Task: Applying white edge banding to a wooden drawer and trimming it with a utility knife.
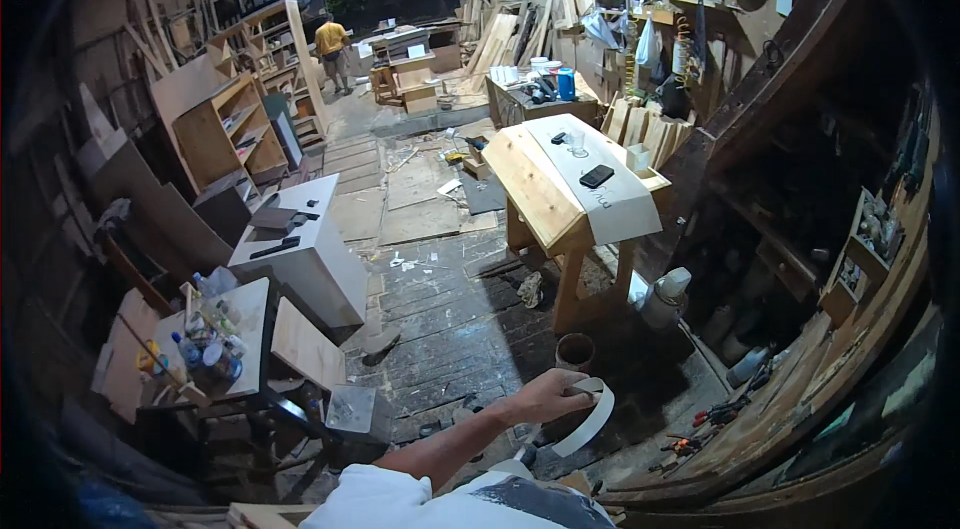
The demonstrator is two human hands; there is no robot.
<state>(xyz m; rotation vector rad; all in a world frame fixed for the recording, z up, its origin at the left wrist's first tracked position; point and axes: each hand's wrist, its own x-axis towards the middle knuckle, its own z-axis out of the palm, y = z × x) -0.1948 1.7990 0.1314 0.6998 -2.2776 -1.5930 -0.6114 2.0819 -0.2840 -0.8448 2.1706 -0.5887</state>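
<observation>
My left hand (550, 397) reaches across from the lower left, its fingers closed on a curled pale strip (597, 422). The strip bends in an arc to the right of the hand and hangs downward; I cannot tell its material. Just beyond my fingers stands a round brown container (575, 349) on the dark floor. My right hand does not show.
A wooden workbench (535, 184) ahead carries a phone (597, 176) and a paper sheet (630, 219). At left are a white cabinet (340, 264) and a cluttered table (250, 304). Hand tools (720, 414) lie along the right. A person (332, 44) stands far back.
</observation>
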